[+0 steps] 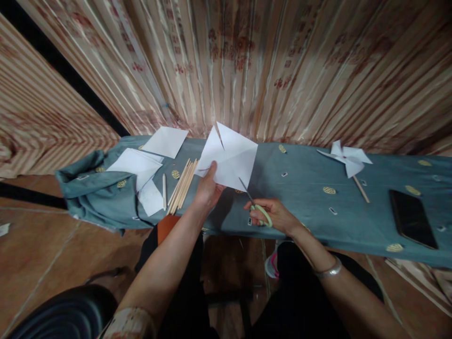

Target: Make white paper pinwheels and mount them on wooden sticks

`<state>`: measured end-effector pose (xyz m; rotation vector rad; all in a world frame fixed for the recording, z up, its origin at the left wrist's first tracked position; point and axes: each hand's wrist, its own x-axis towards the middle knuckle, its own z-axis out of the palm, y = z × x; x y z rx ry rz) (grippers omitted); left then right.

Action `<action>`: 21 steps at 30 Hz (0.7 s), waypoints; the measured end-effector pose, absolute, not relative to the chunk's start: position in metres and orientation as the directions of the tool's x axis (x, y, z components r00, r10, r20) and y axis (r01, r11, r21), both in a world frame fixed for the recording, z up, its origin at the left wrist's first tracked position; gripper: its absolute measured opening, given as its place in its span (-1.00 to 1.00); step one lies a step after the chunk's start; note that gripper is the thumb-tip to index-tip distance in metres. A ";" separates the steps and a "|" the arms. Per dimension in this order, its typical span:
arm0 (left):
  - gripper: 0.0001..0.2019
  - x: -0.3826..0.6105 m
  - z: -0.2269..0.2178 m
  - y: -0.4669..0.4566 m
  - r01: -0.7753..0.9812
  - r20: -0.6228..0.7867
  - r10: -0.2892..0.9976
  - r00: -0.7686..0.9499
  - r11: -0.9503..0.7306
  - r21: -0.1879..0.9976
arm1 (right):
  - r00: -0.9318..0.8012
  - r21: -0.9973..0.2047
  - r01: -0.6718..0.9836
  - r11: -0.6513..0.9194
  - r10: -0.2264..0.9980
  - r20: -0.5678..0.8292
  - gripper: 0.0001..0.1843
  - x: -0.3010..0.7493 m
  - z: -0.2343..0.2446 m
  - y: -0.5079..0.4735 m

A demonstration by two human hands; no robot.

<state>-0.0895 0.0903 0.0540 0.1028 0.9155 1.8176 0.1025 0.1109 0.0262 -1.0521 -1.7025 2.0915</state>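
Observation:
My left hand (209,186) pinches a square sheet of white paper (231,157) by its near left side, thumb on top. Slits run inward from the sheet's far corner and its left corner. In my right hand (277,214) is a pair of scissors (262,214) with light green handles, my fingers through the loops. The blades meet the sheet near its front right corner; whether they are parted I cannot tell. To the right, a finished paper pinwheel (346,157) on a wooden stick lies on the cloth.
A grey-green cloth (300,202) covers the narrow table. Left of my hands lie wooden sticks (182,186), a white pen-like stick (164,192), a stack of paper (134,165) and a single sheet (165,141). A black phone (413,219) rests at right. A curtain (226,70) hangs behind.

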 end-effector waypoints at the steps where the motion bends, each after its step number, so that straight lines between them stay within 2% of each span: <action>1: -0.76 -0.090 0.054 0.090 -0.764 -0.336 0.829 -0.446 -0.158 0.625 | -0.709 -0.927 0.245 -0.283 0.600 -0.370 -0.43 0.103 0.026 0.111; 11: -0.80 -0.083 0.051 0.090 -0.752 -0.345 0.845 -0.410 -0.099 0.651 | -0.711 -0.937 0.211 -0.278 0.614 -0.343 -0.46 0.101 0.031 0.111; 21: -0.79 -0.084 0.051 0.089 -0.742 -0.308 0.861 -0.406 -0.114 0.661 | -0.702 -0.939 0.208 -0.273 0.627 -0.338 -0.47 0.100 0.028 0.112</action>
